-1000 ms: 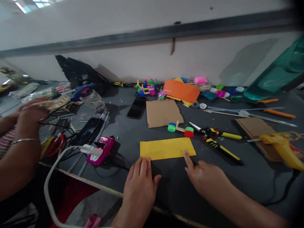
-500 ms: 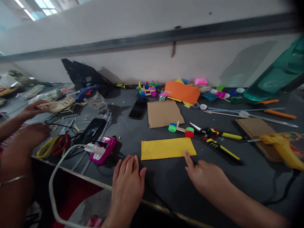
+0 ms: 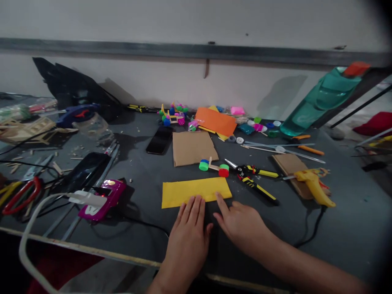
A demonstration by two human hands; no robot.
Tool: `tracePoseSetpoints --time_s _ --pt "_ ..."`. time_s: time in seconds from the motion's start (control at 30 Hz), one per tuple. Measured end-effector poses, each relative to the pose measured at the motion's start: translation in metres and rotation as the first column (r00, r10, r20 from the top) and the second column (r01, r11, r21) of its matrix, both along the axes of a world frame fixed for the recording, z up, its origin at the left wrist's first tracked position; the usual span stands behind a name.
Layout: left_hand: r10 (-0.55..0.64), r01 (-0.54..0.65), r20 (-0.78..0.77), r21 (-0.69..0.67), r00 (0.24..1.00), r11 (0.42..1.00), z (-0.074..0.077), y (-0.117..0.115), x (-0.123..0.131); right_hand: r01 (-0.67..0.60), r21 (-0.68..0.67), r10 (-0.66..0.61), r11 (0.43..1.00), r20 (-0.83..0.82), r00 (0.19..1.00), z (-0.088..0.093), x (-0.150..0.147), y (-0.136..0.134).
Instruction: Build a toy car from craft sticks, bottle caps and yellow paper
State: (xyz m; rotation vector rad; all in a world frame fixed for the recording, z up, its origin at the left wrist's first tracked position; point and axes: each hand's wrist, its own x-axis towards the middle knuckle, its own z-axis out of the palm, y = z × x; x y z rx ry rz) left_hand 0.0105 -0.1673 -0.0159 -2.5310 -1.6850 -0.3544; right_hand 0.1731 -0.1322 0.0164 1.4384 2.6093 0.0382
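A strip of yellow paper (image 3: 191,191) lies flat on the dark table. My left hand (image 3: 190,230) rests palm down with its fingers stretched out, the fingertips on the strip's near edge. With its index finger extended, my right hand (image 3: 241,222) touches the strip near its right end; the other fingers are curled and grip nothing visible. Just beyond the strip is a small piece of wooden sticks with coloured bottle caps (image 3: 213,166). Pliers (image 3: 252,179) with black and yellow handles lie to its right, jaws pointing away to the left.
A cardboard piece (image 3: 194,148) and a phone (image 3: 159,140) lie behind the strip. On the right are a yellow glue gun (image 3: 314,188) and a tilted green bottle (image 3: 321,102). A magenta power adapter (image 3: 104,200) with a white cable sits left, near scissors (image 3: 24,196).
My left hand has moved right and forward onto the paper's near edge. My right finger remains on the strip. The view has turned right, and the neighbouring person's arms have left it.
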Motion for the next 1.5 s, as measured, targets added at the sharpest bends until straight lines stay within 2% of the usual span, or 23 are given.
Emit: tracePoseSetpoints --time_s 0.2,0.43,0.67,0.97,1.13,1.3,1.5 --pt "-0.013 0.013 0.002 0.053 1.0 0.999 -0.004 0.0 -0.004 -0.059 0.009 0.059 0.998 0.003 0.998 -0.008 -0.012 -0.004" --pt "-0.02 0.018 0.029 0.077 0.999 0.997 -0.006 0.002 -0.004 0.076 0.054 -0.08 0.996 0.083 0.993 -0.009 0.003 -0.009" --pt "-0.016 0.016 -0.004 0.079 1.0 0.997 -0.005 0.0 -0.003 0.149 0.102 -0.156 0.984 0.073 0.985 -0.008 0.01 -0.011" --pt "0.084 -0.08 0.066 -0.055 0.994 0.995 0.011 0.014 0.016 0.165 0.142 -0.169 0.976 0.016 0.986 -0.004 0.012 -0.01" --pt "0.098 -0.09 0.099 -0.082 0.99 0.993 0.011 0.016 0.021 0.132 0.133 -0.126 0.982 -0.052 0.991 -0.002 0.015 -0.007" --pt "0.069 -0.063 0.08 -0.072 0.994 0.995 0.009 0.012 0.011 0.076 0.121 -0.075 0.99 -0.01 0.997 -0.009 0.009 -0.007" --pt "0.07 -0.07 0.027 -0.022 0.997 0.997 0.013 0.006 -0.02 0.055 0.186 -0.051 0.981 -0.026 0.998 -0.016 0.009 -0.01"
